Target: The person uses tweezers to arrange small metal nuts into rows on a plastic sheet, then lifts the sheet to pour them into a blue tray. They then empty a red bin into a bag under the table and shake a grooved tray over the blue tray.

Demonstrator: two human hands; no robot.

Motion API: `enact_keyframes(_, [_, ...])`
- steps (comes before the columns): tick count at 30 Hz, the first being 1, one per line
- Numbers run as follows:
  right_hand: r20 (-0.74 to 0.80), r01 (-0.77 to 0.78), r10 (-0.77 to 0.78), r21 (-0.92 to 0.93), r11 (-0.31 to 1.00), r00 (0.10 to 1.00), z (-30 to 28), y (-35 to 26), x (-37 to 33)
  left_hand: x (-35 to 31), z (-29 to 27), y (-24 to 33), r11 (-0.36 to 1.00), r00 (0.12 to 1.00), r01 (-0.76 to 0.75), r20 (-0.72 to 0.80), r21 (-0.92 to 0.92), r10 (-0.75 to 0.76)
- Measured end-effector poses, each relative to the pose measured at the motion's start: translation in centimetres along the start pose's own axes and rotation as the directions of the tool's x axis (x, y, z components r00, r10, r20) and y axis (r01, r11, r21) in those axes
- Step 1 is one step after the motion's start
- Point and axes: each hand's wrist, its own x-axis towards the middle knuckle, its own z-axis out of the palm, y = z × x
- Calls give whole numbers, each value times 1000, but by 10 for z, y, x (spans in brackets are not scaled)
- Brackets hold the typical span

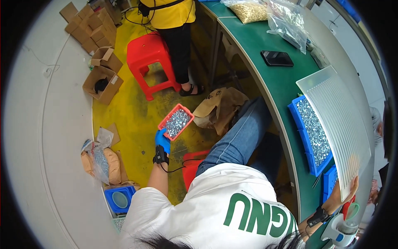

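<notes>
My left hand (163,141), in a blue glove, is closed on the near end of a small red plastic tray (185,128). Shiny small metal pieces (177,121) fill the tray, which is held out over the floor left of my legs. On the green table to the right, my bare right hand (350,191) grips the near end of a translucent ribbed plastic panel (331,112). The panel is tilted and partly covers a blue bin (304,135) of similar metal pieces. Part of a second blue bin (328,182) shows beside my right hand.
A phone (277,58), clear plastic bags (286,20) and a bag of gold-coloured pieces (248,13) lie farther along the table. A white fan (340,230) stands near my right wrist. Ahead are a red stool (149,47), another person (174,37) and a paper bag (213,108); cardboard boxes (103,85) line the left wall.
</notes>
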Motion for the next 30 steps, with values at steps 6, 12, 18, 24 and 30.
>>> enact_keyframes(6, [44,98,-95,-63,993,995,-5,-6,-3,9,-13,-65,974,976,214,-55,78,-210])
enact_keyframes(12, [-191,254,-448,-605,754,874,29,-10,-16,32,24,-146,924,939,341,-25,175,-342])
enact_keyframes(18, [268,-48,-615,-893,-447,742,-112,-120,3,78,29,-186,902,921,384,-10,195,-390])
enact_keyframes(24, [-11,-29,-174,-994,-102,985,-189,-121,20,103,27,-191,886,930,366,-75,287,-360])
enact_keyframes(30, [-328,-11,-70,-238,971,942,13,-39,3,131,59,-205,945,966,252,-107,206,-235])
